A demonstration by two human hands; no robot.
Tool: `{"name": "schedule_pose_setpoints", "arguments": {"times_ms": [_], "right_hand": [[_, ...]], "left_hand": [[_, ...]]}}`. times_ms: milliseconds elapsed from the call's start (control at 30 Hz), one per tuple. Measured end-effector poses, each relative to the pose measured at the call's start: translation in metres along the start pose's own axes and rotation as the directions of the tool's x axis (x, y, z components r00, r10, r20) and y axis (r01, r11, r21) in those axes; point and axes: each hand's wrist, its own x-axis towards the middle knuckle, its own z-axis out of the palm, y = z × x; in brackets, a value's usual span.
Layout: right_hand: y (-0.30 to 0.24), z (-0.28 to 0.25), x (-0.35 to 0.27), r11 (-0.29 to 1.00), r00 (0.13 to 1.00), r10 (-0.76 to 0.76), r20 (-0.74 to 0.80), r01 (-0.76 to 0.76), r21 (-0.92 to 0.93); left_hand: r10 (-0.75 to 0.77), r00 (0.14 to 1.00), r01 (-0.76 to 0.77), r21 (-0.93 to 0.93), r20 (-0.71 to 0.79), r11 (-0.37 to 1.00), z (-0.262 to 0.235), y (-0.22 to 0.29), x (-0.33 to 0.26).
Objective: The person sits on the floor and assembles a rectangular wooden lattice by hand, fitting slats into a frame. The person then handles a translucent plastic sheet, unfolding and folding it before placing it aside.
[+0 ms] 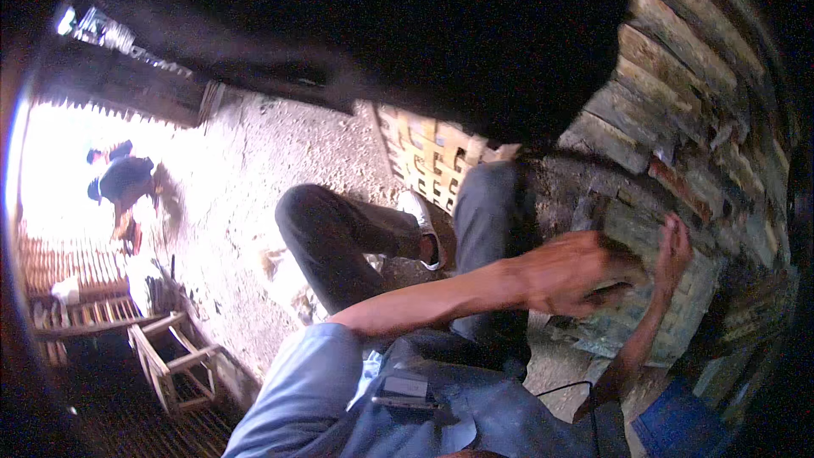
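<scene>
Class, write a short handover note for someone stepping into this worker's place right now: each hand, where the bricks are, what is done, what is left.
Left hand: over a greenish brick in the wall's top course, fingers curled on it; whether the grip is closed is unclear.
Right hand: open, flat against the same course.
Done: many brick courses stand stacked at the right.
Left: the brick under the hands is not yet released.
Nearby: a person's legs ahead, a wooden frame lower left.
</scene>
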Motion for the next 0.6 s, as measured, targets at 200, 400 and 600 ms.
{"name": "schedule_pose_setpoints", "arguments": {"times_ms": [200, 400, 600], "right_hand": [[-0.264, 0.054, 0.020, 0.923, 0.832, -0.325, 0.449, 0.175, 0.344], [-0.344, 0.137, 0.037, 0.695, 0.508, -0.572, 0.644, 0.717, 0.053], [-0.372, 0.164, 0.006, 0.752, 0.693, -0.424, 0.583, 0.629, -0.200]], "left_hand": [[-0.397, 0.740, 0.303, -0.257, -0.544, 0.918, -0.111, 0.046, -0.161], [-0.448, 0.202, 0.463, -0.318, -0.871, 0.827, -0.137, 0.055, -0.290], [-0.472, 0.064, 0.378, -0.416, -0.879, 0.827, -0.118, 0.058, -0.326]]}}
